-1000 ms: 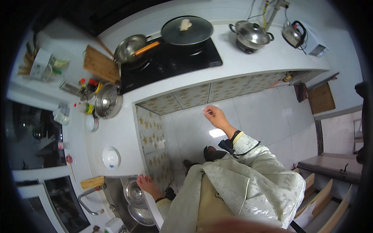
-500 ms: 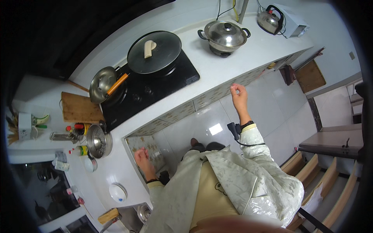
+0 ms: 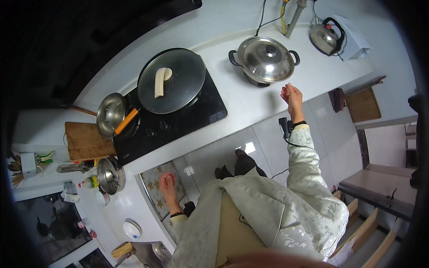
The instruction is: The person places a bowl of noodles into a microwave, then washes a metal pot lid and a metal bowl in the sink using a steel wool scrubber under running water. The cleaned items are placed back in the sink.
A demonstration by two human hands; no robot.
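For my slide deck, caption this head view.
Right hand raised near lidded steel two-handled pot; left hand empty by white counter.

On the table (image 3: 250, 100), the lidded pot (image 3: 264, 59) stands right of the hob (image 3: 172, 120), which carries a lidded pan (image 3: 171, 80). The kettle (image 3: 324, 37) sits farther right; the cutting board (image 3: 85, 141) lies left of the hob.

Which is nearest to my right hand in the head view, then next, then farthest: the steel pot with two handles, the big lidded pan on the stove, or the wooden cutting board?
From the right hand:
1. Steel pot with two handles, just up and left of it on the counter.
2. Big lidded pan, farther left on the black stove.
3. Wooden cutting board, far left, beyond the stove.
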